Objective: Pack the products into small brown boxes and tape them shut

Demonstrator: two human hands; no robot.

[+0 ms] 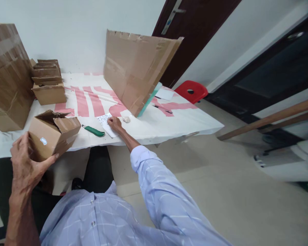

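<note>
At the table's front edge on the left, my left hand grips a small cardboard box, fingers on its left side and thumb along the bottom. The box is tilted, its top flaps partly raised, and a small white label with a blue border is stuck on its side. My right hand rests on a white sheet of printed stickers, its fingers closed; what they pinch, if anything, is too small to make out. Between the hands lies a green utility knife. A small crumpled pale lump sits right of my right hand.
A large carton stands at the left, beside a row of small open boxes. A big cardboard panel leans upright on the white-and-pink covered table. A red stool is behind the table's right end.
</note>
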